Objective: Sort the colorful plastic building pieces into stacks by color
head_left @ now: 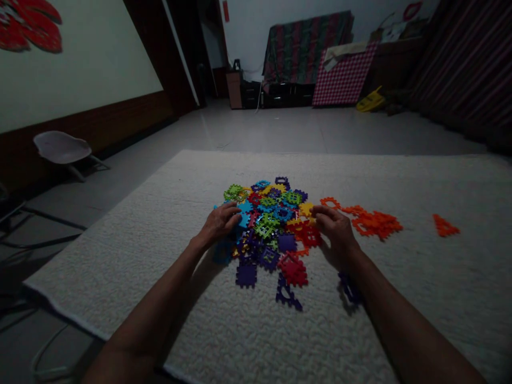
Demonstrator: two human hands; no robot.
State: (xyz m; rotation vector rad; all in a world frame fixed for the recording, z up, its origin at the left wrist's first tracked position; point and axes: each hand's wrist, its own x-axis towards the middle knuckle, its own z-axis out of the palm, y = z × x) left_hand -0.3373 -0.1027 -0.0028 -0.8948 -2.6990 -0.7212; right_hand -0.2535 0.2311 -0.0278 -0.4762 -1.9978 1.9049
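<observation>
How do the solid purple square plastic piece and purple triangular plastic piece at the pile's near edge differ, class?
The solid purple square plastic piece has four sides; the purple triangular plastic piece has three. The square is unbroken; the triangle has an opening. Both have toothed edges and lie on the pale textured mat.

No txt, nos. or brands legible: none on multicoloured flat notched plastic pieces (pixel 268 226) btwn L fingers (pixel 231 209) & R fingers (pixel 326 211); yellow angular item (pixel 370 100) far beyond R fingers too small/dim to read.
</observation>
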